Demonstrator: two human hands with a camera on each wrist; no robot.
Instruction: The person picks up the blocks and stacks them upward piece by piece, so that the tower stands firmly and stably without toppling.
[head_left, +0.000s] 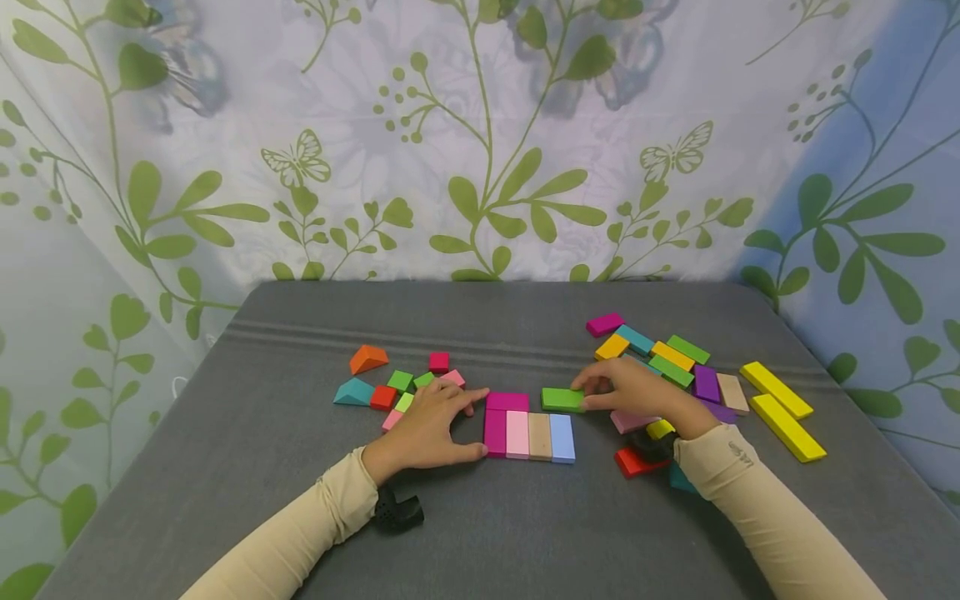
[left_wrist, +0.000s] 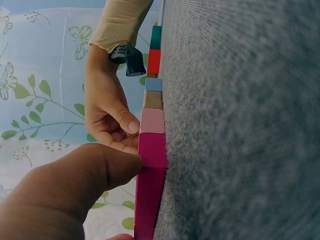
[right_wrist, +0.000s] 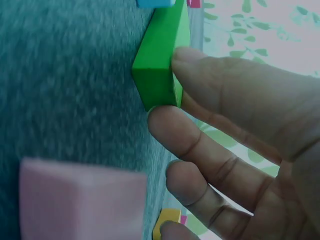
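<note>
Four blocks stand side by side in a row: magenta point(head_left: 495, 435), pink point(head_left: 517, 437), plain wood point(head_left: 540, 438) and light blue point(head_left: 562, 440). Another magenta block point(head_left: 507, 402) lies crosswise along the row's far left edge. My left hand point(head_left: 427, 427) rests at the left side, thumb touching the upright magenta block point(left_wrist: 151, 150) and index finger at the crosswise one's far corner. With thumb and fingers, my right hand point(head_left: 628, 389) pinches the right end of a green block point(head_left: 558, 400). A gap separates that green block point(right_wrist: 162, 47) from the crosswise magenta one.
Small cubes and an orange half-arch piece point(head_left: 367, 359) lie left, beside a teal triangular block point(head_left: 353, 392). A heap of mixed blocks, including a purple one point(head_left: 706, 383), spreads at right. Two long yellow blocks point(head_left: 787, 427) lie farther right. A patterned curtain point(head_left: 480, 125) hangs behind the grey table point(head_left: 525, 533).
</note>
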